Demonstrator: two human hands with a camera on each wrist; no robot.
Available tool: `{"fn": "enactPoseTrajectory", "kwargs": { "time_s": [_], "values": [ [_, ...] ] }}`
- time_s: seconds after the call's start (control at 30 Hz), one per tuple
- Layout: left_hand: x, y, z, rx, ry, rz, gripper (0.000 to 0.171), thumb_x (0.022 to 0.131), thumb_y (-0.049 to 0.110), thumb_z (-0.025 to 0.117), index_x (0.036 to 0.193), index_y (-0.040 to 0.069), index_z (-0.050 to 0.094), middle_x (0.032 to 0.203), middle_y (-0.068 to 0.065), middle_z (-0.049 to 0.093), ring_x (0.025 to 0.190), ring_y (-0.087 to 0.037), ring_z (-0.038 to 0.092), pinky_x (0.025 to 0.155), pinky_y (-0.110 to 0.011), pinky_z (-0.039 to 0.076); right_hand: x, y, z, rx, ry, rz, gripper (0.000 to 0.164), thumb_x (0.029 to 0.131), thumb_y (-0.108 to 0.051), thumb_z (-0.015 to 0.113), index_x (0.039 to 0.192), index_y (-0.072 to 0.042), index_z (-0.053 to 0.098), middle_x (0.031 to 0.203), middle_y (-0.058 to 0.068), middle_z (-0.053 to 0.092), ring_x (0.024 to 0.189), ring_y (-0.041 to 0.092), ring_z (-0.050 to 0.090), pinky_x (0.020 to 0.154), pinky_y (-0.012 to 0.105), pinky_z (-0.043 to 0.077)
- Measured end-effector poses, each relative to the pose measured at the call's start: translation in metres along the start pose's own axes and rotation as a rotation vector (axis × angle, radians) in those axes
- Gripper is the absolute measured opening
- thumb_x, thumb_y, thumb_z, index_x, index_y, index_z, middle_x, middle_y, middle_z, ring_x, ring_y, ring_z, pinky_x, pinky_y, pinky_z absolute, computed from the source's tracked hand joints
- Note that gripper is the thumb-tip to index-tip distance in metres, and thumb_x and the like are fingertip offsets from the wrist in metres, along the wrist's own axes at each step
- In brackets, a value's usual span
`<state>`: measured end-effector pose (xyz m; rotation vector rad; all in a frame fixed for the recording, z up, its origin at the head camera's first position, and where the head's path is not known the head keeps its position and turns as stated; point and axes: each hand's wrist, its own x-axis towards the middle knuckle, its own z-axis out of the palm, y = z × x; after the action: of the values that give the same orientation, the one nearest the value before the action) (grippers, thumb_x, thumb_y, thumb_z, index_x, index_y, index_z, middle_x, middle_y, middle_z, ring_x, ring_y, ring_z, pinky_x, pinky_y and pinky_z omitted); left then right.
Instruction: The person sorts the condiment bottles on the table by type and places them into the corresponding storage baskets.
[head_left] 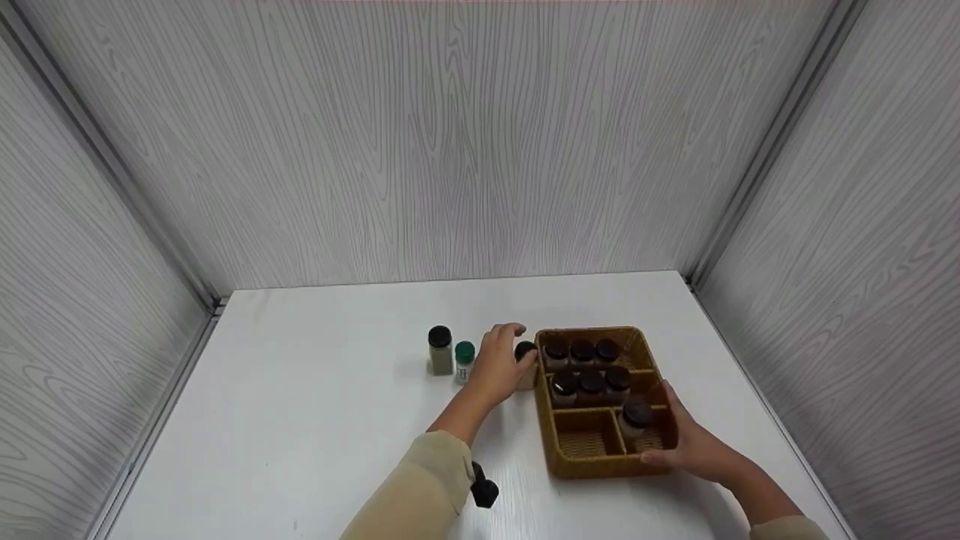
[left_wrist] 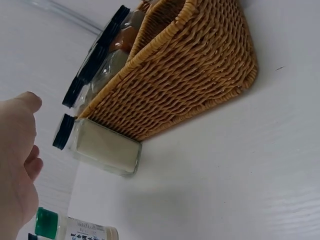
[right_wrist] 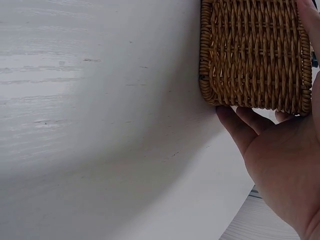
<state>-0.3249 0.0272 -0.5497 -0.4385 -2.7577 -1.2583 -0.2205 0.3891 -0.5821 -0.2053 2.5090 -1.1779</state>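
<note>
My left hand (head_left: pixel 496 367) reaches over a square glass jar (left_wrist: pixel 107 146) with a black lid and pale contents, fingers spread and apart from it in the left wrist view. That jar stands against the left wall of a brown wicker basket (head_left: pixel 600 469). My right hand (head_left: pixel 697 444) grips the basket near its front right corner, thumb over the rim and fingers along the outer side. Dark-lidded jars (head_left: pixel 591 384) fill much of the back and middle compartments, three in each. One more jar (head_left: pixel 636 417) stands in the front right compartment.
Left of my left hand stand a green-lidded bottle (head_left: pixel 464 360) and a taller black-lidded jar (head_left: pixel 440 351) with greenish contents. All rest on a white table (head_left: pixel 322 420), enclosed by grey wood-grain panels (head_left: pixel 420 150) at the back and sides.
</note>
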Motion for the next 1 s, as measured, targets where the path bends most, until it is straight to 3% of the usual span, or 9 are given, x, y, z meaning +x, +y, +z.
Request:
{"fn": "enactPoseTrajectory", "kwargs": {
  "time_s": [0.3,0.57,0.77,1.0],
  "values": [
    [0.004,-0.003,0.001,-0.011,-0.11,-0.04,0.056,0.109,0.029,0.069,0.157,0.007,0.051,0.161,-0.019,0.052,0.153,-0.035,0.05,0.127,-0.049,0.044,0.0,-0.001,-0.002,0.008,-0.001,-0.003,0.142,0.091,-0.036,0.09,0.17,-0.014,-0.027,0.177,0.032,-0.021,0.162,0.062,-0.01,0.128,0.082,0.01],
    [0.009,0.002,0.005,0.044,-0.138,-0.109,0.057,0.11,0.032,0.067,0.158,0.008,0.05,0.159,-0.016,0.056,0.15,-0.03,0.054,0.124,-0.046,0.048,0.001,0.0,-0.003,-0.006,0.002,-0.001,0.141,0.092,-0.036,0.089,0.17,-0.015,-0.026,0.178,0.031,-0.02,0.162,0.062,-0.008,0.127,0.082,0.012],
    [0.011,0.0,0.01,0.108,-0.118,-0.065,0.049,0.11,0.028,0.067,0.15,0.002,0.058,0.143,-0.019,0.067,0.137,-0.032,0.064,0.117,-0.047,0.053,0.0,0.001,-0.003,-0.004,0.005,0.007,0.141,0.093,-0.038,0.088,0.17,-0.017,-0.028,0.177,0.031,-0.022,0.162,0.062,-0.009,0.127,0.082,0.011],
    [0.01,-0.006,0.008,0.142,-0.092,-0.018,0.045,0.102,0.024,0.079,0.139,0.003,0.064,0.131,-0.018,0.072,0.125,-0.032,0.07,0.107,-0.047,0.058,0.001,0.003,-0.001,-0.005,-0.006,0.018,0.141,0.092,-0.04,0.088,0.17,-0.016,-0.027,0.178,0.029,-0.022,0.163,0.061,-0.008,0.127,0.081,0.015]
  ]
}}
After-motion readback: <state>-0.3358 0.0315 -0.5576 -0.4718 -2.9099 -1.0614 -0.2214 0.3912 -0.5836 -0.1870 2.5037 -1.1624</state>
